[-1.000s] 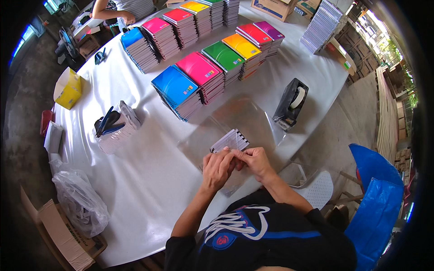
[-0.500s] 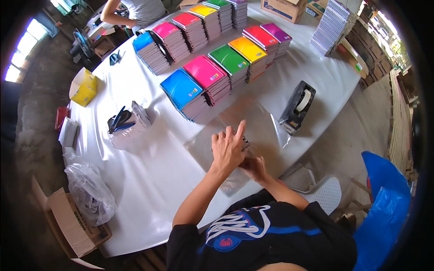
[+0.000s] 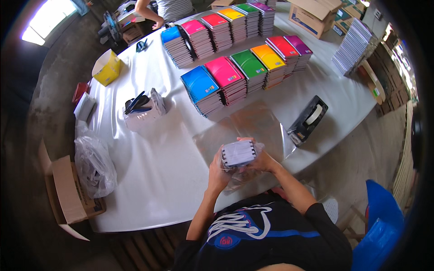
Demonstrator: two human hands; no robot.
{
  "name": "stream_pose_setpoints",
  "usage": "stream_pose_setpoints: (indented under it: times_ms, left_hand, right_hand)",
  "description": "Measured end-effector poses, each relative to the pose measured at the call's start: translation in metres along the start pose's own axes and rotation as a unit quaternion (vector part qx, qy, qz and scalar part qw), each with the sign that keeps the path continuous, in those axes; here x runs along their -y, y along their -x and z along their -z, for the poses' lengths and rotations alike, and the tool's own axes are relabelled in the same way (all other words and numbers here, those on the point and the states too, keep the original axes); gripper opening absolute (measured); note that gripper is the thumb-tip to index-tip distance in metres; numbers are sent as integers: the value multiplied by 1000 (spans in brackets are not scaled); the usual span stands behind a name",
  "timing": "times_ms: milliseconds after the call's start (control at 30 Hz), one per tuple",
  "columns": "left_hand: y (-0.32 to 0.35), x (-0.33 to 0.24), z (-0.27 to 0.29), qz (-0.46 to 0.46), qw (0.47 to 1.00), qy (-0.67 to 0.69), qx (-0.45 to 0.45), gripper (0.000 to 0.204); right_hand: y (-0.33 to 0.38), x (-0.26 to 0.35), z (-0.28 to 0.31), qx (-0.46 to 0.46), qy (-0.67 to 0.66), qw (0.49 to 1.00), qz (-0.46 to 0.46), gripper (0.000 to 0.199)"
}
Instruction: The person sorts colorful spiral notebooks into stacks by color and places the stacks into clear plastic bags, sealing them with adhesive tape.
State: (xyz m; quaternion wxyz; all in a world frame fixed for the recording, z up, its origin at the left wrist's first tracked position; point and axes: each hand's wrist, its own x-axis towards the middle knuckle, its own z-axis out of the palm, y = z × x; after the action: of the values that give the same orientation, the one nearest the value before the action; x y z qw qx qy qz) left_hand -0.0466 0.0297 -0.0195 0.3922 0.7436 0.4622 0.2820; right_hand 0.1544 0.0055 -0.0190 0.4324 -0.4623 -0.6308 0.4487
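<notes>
Between my two hands is a small stack of spiral notebooks [image 3: 238,153], its white page edges facing up and black binding showing along two sides. Clear plastic wraps it. My left hand [image 3: 219,174] grips its left side, while my right hand [image 3: 266,162] closes round the right side; some fingers are hidden behind the bundle. Beneath them, clear plastic bags [image 3: 257,119] lie flat on the white-covered table [image 3: 149,180]. To the right of the bags stands a black tape dispenser [image 3: 309,119].
Two rows of colourful notebook stacks [image 3: 199,84] stand beyond my hands. Left are a wrapped block with scissors [image 3: 143,110], a yellow box [image 3: 107,67], a crumpled plastic bag [image 3: 96,158] and an open carton [image 3: 68,189]. Another person [image 3: 174,8] is at the far side.
My left hand, earlier on top with its index finger stretched out, has moved to the bundle's left side. The bundle, mostly hidden before, now shows its page edges. The view has shifted.
</notes>
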Motion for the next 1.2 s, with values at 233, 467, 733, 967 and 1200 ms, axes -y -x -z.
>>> stream_pose_setpoints:
  times_ms: [233, 467, 733, 967, 1200]
  left_hand:
    - [-11, -53, 51, -287, 953, -56, -85, 51]
    - [-17, -77, 62, -283, 938, 140, -142, 69]
    - [26, 4, 34, -112, 986, 118, 29, 106]
    - [50, -8, 7, -211, 973, -98, -8, 90]
    - [35, -23, 12, -204, 968, -143, 10, 78]
  right_hand:
    - [-7, 54, 34, 2, 62, 981, 183, 76]
    - [0, 75, 41, -89, 55, 984, 144, 72]
    - [50, 35, -21, -148, 153, 976, 47, 70]
    - [22, 41, 17, 1, 248, 958, 141, 59]
    - [-3, 54, 39, 138, 187, 965, 123, 58]
